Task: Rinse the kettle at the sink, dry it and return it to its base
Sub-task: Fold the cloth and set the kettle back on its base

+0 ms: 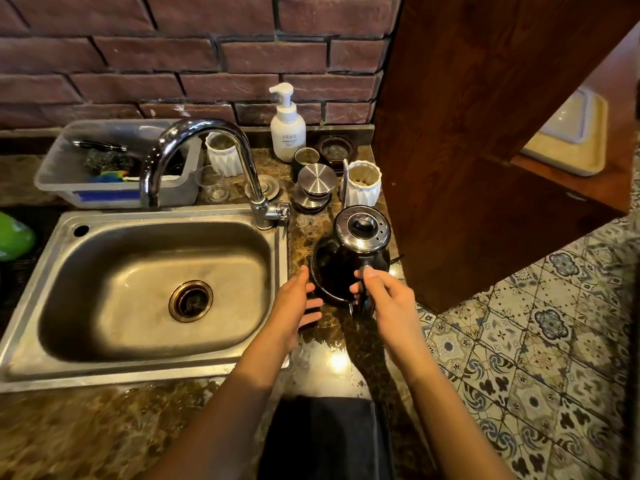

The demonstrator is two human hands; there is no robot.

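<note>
A black gooseneck kettle (360, 244) with a shiny lid stands on the brown marble counter right of the sink, over its round black base (322, 271). I cannot tell whether it rests on the base or is lifted slightly. My right hand (384, 296) is closed around the kettle's handle at its near side. My left hand (298, 299) hovers with spread fingers beside the base's left edge, holding nothing. The steel sink (145, 282) lies to the left, dry-looking, with a chrome tap (207, 157) arching over its back rim.
Behind the kettle stand a white ribbed cup (363, 181), stacked steel lids (315, 188), a soap pump bottle (287, 129) and small jars. A clear tub (114, 161) of scrubbers sits behind the sink. A dark wooden panel (485, 133) rises close on the right.
</note>
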